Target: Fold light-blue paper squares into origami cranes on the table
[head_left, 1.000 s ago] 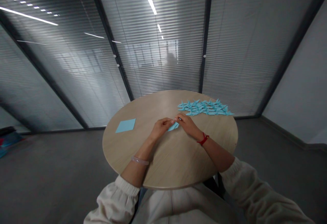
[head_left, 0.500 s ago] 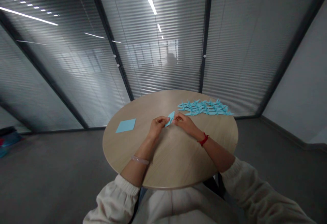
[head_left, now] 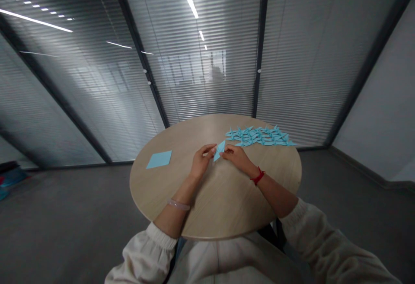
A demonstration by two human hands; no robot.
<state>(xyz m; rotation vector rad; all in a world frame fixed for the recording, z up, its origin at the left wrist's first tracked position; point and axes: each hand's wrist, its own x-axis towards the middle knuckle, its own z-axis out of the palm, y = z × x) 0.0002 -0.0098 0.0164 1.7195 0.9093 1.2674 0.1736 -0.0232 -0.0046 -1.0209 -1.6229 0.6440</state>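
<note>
Folded blue paper: a small, narrow, slanted piece (head_left: 219, 151) between the two hands, over the middle of the round table, its upper tip leaning toward the right; the single folds are too small to make out.
Left hand: (head_left: 203, 158) fingers curled, thumb and fingertips brought close together on the left edge of the folded piece; how firm the hold is cannot be told.
Right hand: (head_left: 237, 156) fingers bent inward, nearly closed, with the thumb tip on the lower right part of the same piece, pinching it.
Paper cranes: a dense cluster of blue folded birds (head_left: 259, 137) in rows, beyond the right hand near the far right rim, well apart from the flat sheet.
Flat sheet: blue paper (head_left: 159, 159) lying near the left rim, well apart from the left hand.
Table: round, pale wood grain (head_left: 223, 206).
Wrists: a clear bracelet (head_left: 178, 205) on the left, a red cord bracelet (head_left: 258, 176) on the right.
Sleeves: off-white, gathered at the forearms (head_left: 155, 249).
Behind: glass panels with horizontal blinds (head_left: 207, 98), dark uprights (head_left: 260, 42) and bright light strips (head_left: 189, 0).
Floor: dark grey (head_left: 81, 215).
</note>
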